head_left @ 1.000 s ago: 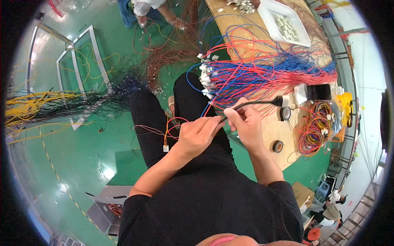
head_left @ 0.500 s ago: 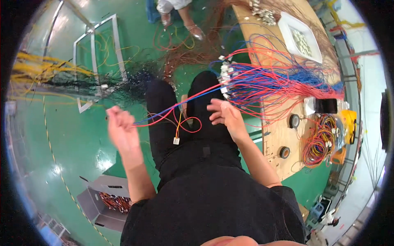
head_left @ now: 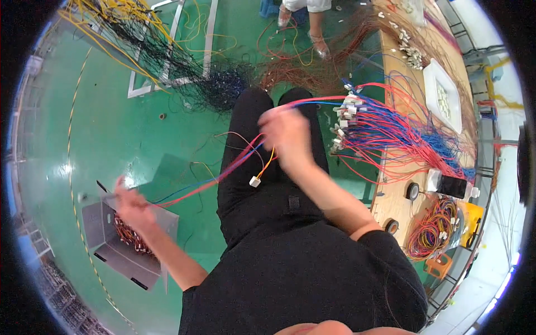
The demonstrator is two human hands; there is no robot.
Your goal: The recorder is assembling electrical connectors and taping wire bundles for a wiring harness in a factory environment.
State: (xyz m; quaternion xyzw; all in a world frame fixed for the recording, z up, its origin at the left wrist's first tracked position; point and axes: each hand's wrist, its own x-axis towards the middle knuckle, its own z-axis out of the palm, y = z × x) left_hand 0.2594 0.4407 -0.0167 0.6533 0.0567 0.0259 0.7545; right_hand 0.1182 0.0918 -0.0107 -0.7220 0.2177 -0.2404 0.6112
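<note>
Red and blue wires [head_left: 215, 180] stretch across my lap between my two hands. My left hand [head_left: 134, 209], blurred by motion, is closed on their left end, out over the grey box. My right hand [head_left: 286, 134], also blurred, is closed around the same wires above my knees. Beyond it they run to a cluster of white connectors [head_left: 347, 111] at the table edge. A small white connector [head_left: 255, 181] on yellow, orange and red leads hangs below my right hand. Exactly how the fingers grip is smeared.
The wooden table [head_left: 391, 206] at right bears a red and blue wire bundle [head_left: 413, 137], a white tray [head_left: 432, 92], tape rolls [head_left: 412, 191], a phone [head_left: 451, 186] and coiled wires [head_left: 430, 237]. A grey box [head_left: 103, 220] holds wiring at left. Black wires [head_left: 167, 64] hang ahead; another person's legs [head_left: 316, 33] show.
My left hand has moved left and toward me, drawing the wires out toward the grey box. My right hand has moved left and closed on them. The view has shifted.
</note>
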